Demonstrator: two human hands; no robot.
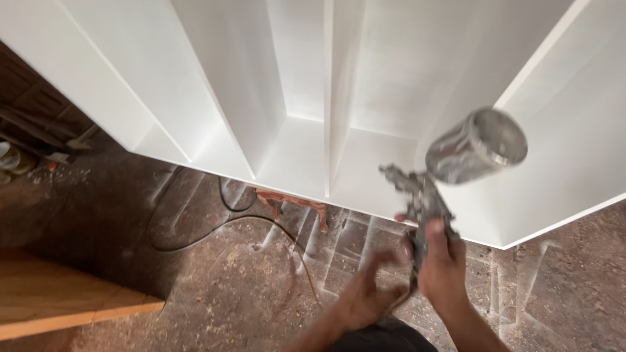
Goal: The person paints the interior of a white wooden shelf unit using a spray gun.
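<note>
Holding the spray gun (427, 205) in our right hand (443, 264), lower right of the frame, fingers wrapped tight round the grip, with what looks like one finger out front at the trigger. The gun's long axis runs from the hand up and slightly left, nozzle pointing toward the left of the frame, and the shiny metal cup (476, 146) tilts off to the upper right above it. Straight past the gun sits the white shelving unit (306, 140), filling the whole upper half of the frame, its dividers running away from us. So the gun is just in front of the lower edge of the unit's compartments, right hand by far the nearer one.

Our left hand (365, 296) is lower and left of the gun, blurred, fingers seemingly loosely curled near the base of the grip; we honestly can't tell if it's touching anything. A dark hose (189, 244) loops across the dusty floor (215, 293), and a wooden board (65, 300) sits lower left.
</note>
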